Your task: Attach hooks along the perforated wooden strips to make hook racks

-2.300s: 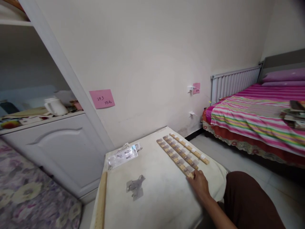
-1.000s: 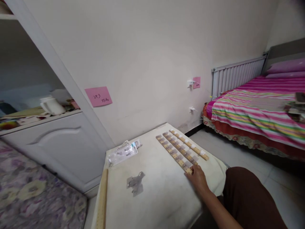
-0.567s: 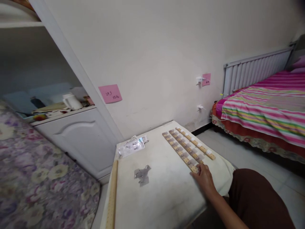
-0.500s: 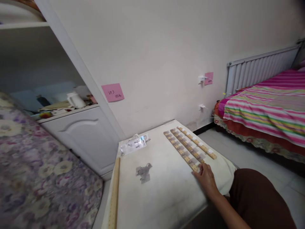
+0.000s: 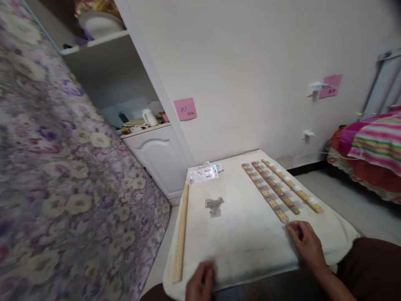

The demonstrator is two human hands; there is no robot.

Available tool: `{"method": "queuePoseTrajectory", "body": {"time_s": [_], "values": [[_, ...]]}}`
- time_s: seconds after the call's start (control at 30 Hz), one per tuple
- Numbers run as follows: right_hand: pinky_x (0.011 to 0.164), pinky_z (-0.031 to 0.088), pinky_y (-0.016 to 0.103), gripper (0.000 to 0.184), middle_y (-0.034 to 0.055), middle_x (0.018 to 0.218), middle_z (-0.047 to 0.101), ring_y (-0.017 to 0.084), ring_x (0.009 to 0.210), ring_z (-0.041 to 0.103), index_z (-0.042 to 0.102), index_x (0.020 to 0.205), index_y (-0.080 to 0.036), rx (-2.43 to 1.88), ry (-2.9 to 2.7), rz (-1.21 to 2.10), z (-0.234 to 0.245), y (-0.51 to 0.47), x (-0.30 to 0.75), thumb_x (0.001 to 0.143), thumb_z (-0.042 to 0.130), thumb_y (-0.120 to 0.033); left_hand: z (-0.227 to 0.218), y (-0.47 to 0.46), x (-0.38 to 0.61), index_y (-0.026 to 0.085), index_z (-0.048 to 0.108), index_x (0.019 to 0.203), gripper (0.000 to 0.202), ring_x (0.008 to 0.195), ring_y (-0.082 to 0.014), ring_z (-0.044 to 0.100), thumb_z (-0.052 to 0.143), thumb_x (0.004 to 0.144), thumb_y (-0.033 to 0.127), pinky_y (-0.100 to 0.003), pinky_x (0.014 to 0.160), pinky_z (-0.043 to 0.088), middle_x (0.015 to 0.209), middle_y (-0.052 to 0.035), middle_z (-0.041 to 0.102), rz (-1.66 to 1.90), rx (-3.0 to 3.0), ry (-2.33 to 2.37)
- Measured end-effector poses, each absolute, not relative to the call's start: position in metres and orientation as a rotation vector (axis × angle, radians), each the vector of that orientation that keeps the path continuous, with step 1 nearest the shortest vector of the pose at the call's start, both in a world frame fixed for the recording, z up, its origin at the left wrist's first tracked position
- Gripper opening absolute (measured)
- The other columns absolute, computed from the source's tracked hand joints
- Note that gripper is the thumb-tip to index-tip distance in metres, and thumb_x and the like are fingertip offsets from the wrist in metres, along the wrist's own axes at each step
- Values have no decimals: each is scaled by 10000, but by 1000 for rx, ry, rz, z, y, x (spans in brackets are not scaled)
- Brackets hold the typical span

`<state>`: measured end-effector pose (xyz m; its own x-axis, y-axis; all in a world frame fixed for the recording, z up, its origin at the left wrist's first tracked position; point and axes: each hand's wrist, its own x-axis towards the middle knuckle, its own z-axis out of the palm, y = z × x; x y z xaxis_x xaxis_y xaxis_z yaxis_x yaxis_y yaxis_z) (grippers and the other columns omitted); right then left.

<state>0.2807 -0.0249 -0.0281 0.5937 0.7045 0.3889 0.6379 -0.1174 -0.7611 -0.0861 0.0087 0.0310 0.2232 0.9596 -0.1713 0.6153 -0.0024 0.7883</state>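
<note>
My right hand (image 5: 305, 243) is over the table's right front part, its fingers loosely curled with no held thing visible. Its fingertips are just short of the near end of a light wooden strip (image 5: 265, 193). Beside that lies a second strip (image 5: 276, 187); both carry small grey translucent pieces. A third strip (image 5: 291, 184) bears round white pieces. At the front edge, my left hand (image 5: 200, 281) is slightly blurred, thumb and fingers bent but apart, holding nothing visible. A wooden ruler (image 5: 181, 238) lies nearest to it. Grey translucent bits (image 5: 214, 206) with metal parts sit mid-table.
Clear plastic packaging (image 5: 203, 173) lies at the table's far left corner. The table (image 5: 241, 234) has a pale cover and stands against the wall. A floral curtain (image 5: 78, 175) and white cabinet (image 5: 155, 163) border the left; a bed (image 5: 376, 146) is at right.
My right hand has come off the strips' near ends and moved slightly toward me. My left hand has come into view at the front edge. The view has swung left.
</note>
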Motion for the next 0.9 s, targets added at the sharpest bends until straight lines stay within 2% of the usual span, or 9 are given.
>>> {"method": "queuePoseTrajectory", "body": {"time_s": [0.07,0.13,0.23,0.37,0.47,0.57,0.77,0.9], "values": [[703,420,299,272,45,792,531,181,733,520,541,823,-187,-1814,-1124,102,-31,-26,283,797,468,-448,42,30,-106,191,541,1094,372,1033,-254,528,420,814,405,-386,904,409,1074,-91,590,801,1941,1762],[717,425,302,279,52,820,544,187,760,531,550,843,-189,-1803,-1157,121,-35,-27,286,789,476,-453,46,48,-120,126,517,1107,402,1022,-284,520,446,779,348,-422,905,390,1066,-143,564,778,2120,2046],[727,434,314,296,60,844,560,199,780,544,557,859,-194,-1802,-1174,154,-42,-27,290,773,486,-469,41,68,-126,68,487,1098,405,943,-284,539,456,780,317,-411,824,411,965,-157,551,558,2185,2324],[747,439,331,289,67,857,573,209,796,553,559,857,-206,-1794,-1187,187,-47,-25,291,771,484,-471,31,82,-125,79,505,1012,307,897,-266,541,444,801,293,-374,784,404,903,-130,536,437,2156,2468],[752,442,334,284,69,865,580,212,804,559,564,842,-212,-1775,-1175,205,-44,-25,289,763,488,-475,30,88,-130,101,532,888,216,857,-256,551,424,806,269,-367,779,401,847,-112,539,421,2156,2437],[736,448,337,283,71,869,588,216,791,565,575,839,-216,-1775,-1157,220,-41,-25,287,757,491,-473,32,92,-140,111,537,849,227,834,-245,559,407,810,293,-353,778,414,819,-103,551,517,2112,2321],[733,460,317,297,52,841,610,205,776,583,599,820,-206,-1722,-1104,270,-36,-25,288,729,518,-477,51,79,-156,123,531,1008,350,903,-231,566,422,795,378,-341,813,444,940,-92,579,802,2004,2054],[672,484,309,370,52,841,634,188,712,589,570,945,-195,-1617,-981,548,-23,-30,285,739,527,-500,66,55,-155,203,541,1059,333,1008,-209,541,438,815,405,-321,874,443,1048,-52,580,818,2168,1715]]}}
